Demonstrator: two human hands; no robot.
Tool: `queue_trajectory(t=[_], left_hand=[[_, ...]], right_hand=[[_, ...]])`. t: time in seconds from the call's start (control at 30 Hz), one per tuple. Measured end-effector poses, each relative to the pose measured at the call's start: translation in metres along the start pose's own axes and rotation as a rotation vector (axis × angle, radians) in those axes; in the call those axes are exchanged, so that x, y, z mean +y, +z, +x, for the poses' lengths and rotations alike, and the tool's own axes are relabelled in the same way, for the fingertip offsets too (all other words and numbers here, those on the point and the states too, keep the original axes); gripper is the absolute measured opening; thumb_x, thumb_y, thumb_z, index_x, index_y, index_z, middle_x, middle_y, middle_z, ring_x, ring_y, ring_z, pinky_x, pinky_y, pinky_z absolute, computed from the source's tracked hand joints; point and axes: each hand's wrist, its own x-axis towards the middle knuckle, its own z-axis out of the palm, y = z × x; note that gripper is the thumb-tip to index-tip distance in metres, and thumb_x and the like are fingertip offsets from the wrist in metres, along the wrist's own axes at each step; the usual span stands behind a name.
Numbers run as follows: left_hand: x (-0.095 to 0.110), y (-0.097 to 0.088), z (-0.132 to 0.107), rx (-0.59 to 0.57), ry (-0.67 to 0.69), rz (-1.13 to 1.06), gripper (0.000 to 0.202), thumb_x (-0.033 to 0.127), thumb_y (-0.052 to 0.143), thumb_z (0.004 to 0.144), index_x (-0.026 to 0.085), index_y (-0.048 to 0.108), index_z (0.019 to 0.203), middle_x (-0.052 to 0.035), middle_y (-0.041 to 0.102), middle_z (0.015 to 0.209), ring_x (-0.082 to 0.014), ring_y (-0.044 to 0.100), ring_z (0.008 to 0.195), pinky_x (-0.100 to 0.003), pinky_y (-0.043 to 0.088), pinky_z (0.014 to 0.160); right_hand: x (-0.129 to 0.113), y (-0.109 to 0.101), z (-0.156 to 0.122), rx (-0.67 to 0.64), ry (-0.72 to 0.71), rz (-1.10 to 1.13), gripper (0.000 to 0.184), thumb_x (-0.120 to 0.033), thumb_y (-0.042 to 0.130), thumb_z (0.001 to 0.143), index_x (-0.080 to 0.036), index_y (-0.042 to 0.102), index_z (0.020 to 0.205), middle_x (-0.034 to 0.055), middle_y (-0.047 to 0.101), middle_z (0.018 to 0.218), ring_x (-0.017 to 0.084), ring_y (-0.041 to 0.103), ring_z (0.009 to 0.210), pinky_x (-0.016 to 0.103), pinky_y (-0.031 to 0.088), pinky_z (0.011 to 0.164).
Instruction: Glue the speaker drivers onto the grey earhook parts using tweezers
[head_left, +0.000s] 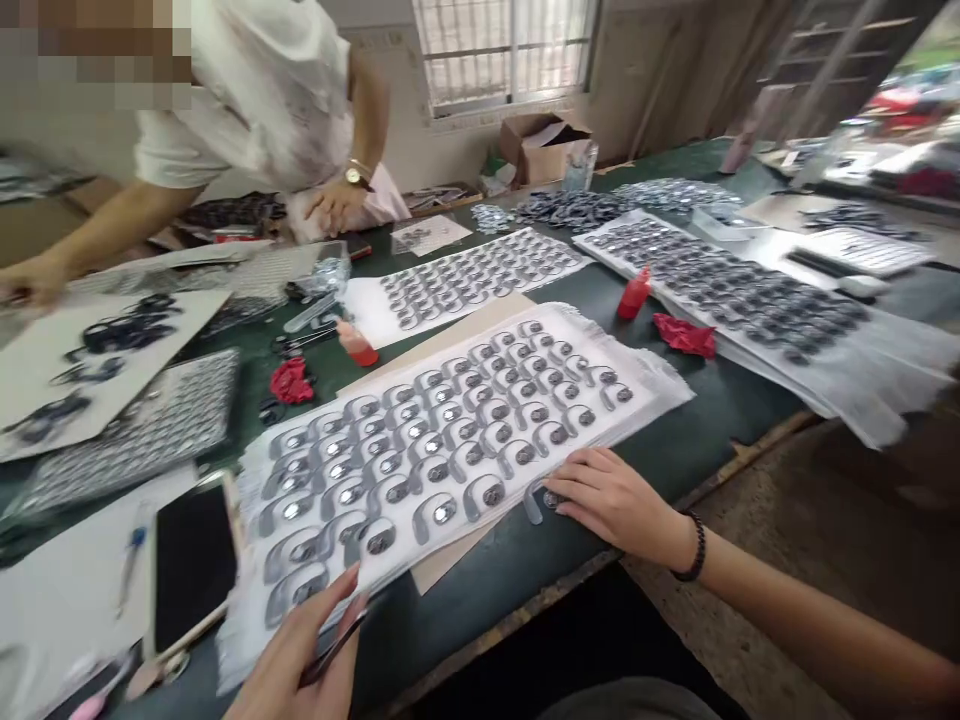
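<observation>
A white sheet [465,470] covered in rows of grey hook-shaped pieces with shiny round gems [444,511] lies before me on a stack of similar sheets. My left hand [307,640] is closed around dark metal tweezers [334,645] at the sheet's near left corner, beside the nearest pieces. Along the sheet's front edge, my right hand [611,505] has its fingers together over a single hook-shaped piece [533,503]. Part of that piece is hidden beneath the fingertips.
Two more filled sheets [480,275] [720,280] lie beyond. Red-capped glue bottles [634,294] [356,343] and crumpled red wraps [684,335] [290,381] stand about. A phone [193,560] rests at left. Across the green table [555,565], a person in white [255,100] leans over; loose pieces [574,207] lie at the back.
</observation>
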Motion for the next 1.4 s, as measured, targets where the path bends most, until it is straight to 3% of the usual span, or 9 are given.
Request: queue_trajectory(t=[0.2,0.33,0.53,0.67,0.77,0.87,1.0,1.17,1.4], left_hand=[[-0.054,-0.036,-0.023,0.055,-0.131,0.136,0.022,0.036,0.051,0.085,0.026,0.062,0.100,0.0014,0.067,0.097,-0.0146,0.064,0.080,-0.023,0.049,0.074],[-0.065,-0.047,-0.044,0.054,-0.253,0.111,0.021,0.032,0.051,0.085,0.024,0.062,0.101,-0.0002,0.066,0.101,-0.0157,0.063,0.089,-0.025,0.049,0.080],[-0.029,-0.010,-0.033,-0.078,-0.140,-0.005,0.020,0.022,0.049,0.086,0.022,0.062,0.101,-0.0023,0.065,0.103,-0.0149,0.063,0.093,-0.025,0.051,0.082],[-0.002,0.024,-0.013,-0.206,0.055,-0.015,0.029,0.018,0.048,0.086,0.025,0.058,0.112,-0.0004,0.062,0.116,-0.0131,0.063,0.095,-0.022,0.053,0.077],[0.005,0.036,-0.003,-0.256,0.136,-0.007,0.034,0.012,0.049,0.084,0.024,0.055,0.115,0.0000,0.062,0.116,-0.0132,0.063,0.093,-0.022,0.053,0.072],[0.003,0.036,-0.001,-0.241,0.150,-0.009,0.029,0.010,0.048,0.083,0.022,0.059,0.107,-0.0004,0.067,0.101,-0.0135,0.065,0.080,-0.022,0.053,0.064],[-0.004,0.033,-0.007,-0.207,0.159,-0.025,0.026,0.014,0.046,0.086,0.021,0.060,0.106,-0.0023,0.067,0.100,-0.0137,0.065,0.083,-0.022,0.052,0.067],[-0.017,0.034,-0.013,-0.215,0.179,-0.055,0.026,0.015,0.048,0.086,0.021,0.061,0.107,-0.0026,0.066,0.107,-0.0145,0.064,0.091,-0.024,0.053,0.077],[-0.034,0.025,-0.017,-0.188,0.163,-0.080,0.027,0.021,0.049,0.087,0.025,0.059,0.111,0.0000,0.061,0.118,-0.0137,0.063,0.097,-0.024,0.053,0.079]], right_hand=[[0.011,0.009,-0.011,-0.039,-0.054,0.004,0.027,-0.029,0.040,0.094,-0.023,0.055,0.116,0.0058,0.057,0.105,0.024,0.050,0.096,0.043,0.037,0.087],[0.017,0.012,-0.016,0.014,-0.095,0.061,0.028,-0.039,0.041,0.092,-0.025,0.058,0.109,0.0065,0.056,0.104,0.026,0.052,0.095,0.043,0.037,0.084],[-0.017,0.009,-0.002,0.166,-0.028,0.188,0.017,-0.032,0.050,0.089,-0.028,0.056,0.105,0.0052,0.062,0.095,0.026,0.055,0.089,0.042,0.038,0.084],[-0.058,0.012,0.038,0.219,-0.086,0.344,0.017,-0.022,0.051,0.090,-0.023,0.056,0.106,0.0056,0.061,0.096,0.023,0.055,0.090,0.039,0.040,0.084],[-0.085,0.018,0.075,0.203,-0.114,0.506,0.016,-0.016,0.050,0.090,-0.020,0.055,0.105,0.0055,0.061,0.096,0.020,0.054,0.091,0.034,0.042,0.081],[-0.097,0.030,0.108,0.122,-0.118,0.577,0.013,-0.017,0.053,0.089,-0.019,0.057,0.101,0.0042,0.063,0.093,0.019,0.054,0.088,0.032,0.044,0.078],[-0.094,0.051,0.135,-0.034,-0.130,0.386,0.013,-0.015,0.059,0.084,-0.016,0.060,0.097,0.0037,0.064,0.092,0.018,0.055,0.087,0.031,0.045,0.079],[-0.085,0.063,0.137,-0.159,-0.211,0.220,0.010,-0.017,0.063,0.082,-0.016,0.064,0.091,0.0046,0.063,0.083,0.021,0.052,0.084,0.034,0.041,0.075],[-0.089,0.050,0.126,-0.208,-0.268,-0.075,0.007,-0.018,0.061,0.082,-0.015,0.062,0.088,0.0066,0.060,0.080,0.024,0.047,0.082,0.037,0.034,0.073]])
